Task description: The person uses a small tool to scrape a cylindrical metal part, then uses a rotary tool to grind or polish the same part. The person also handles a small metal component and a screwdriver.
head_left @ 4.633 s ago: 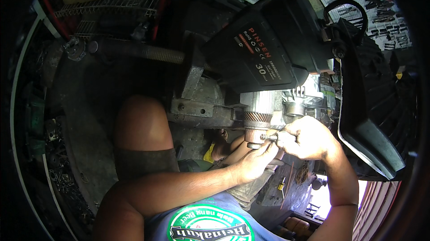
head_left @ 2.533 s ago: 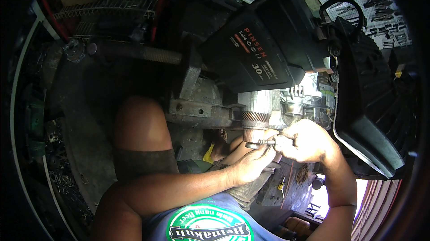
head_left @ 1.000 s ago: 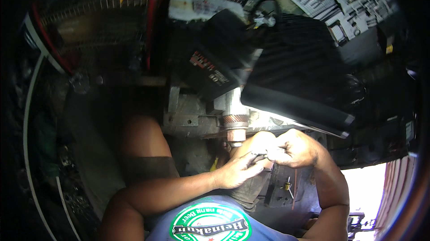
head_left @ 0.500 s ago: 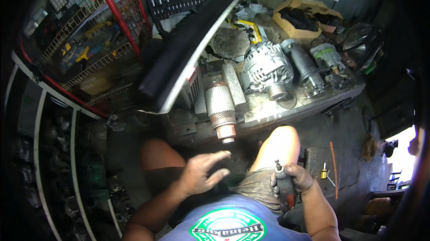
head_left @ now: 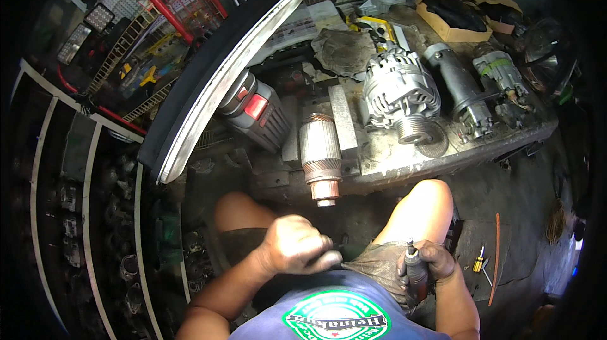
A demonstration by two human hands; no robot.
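Note:
In my right hand [head_left: 441, 260] is a slim dark rotary tool [head_left: 416, 273], upright with its small bit pointing up, beside my bare right knee. My left hand [head_left: 298, 246] hangs over my lap with its fingers curled closed and the thumb along them; nothing shows in it. Just beyond the left hand, a motor armature [head_left: 321, 150] with a copper commutator juts toward me over the bench edge. A pale metal jaw block [head_left: 342, 122] stands at its right side. Neither hand touches the armature.
A long black panel with a pale edge [head_left: 237, 61] slants across the upper left, near a grey-and-red device [head_left: 256, 107]. On the bench [head_left: 386, 160] stand an alternator [head_left: 401, 90] and a starter motor [head_left: 458, 87]. A screwdriver [head_left: 480, 259] lies at the lower right.
My left hand has gone from spread fingers to curled ones. The view has shifted, so the bench things sit differently in the picture. My right hand still holds the rotary tool.

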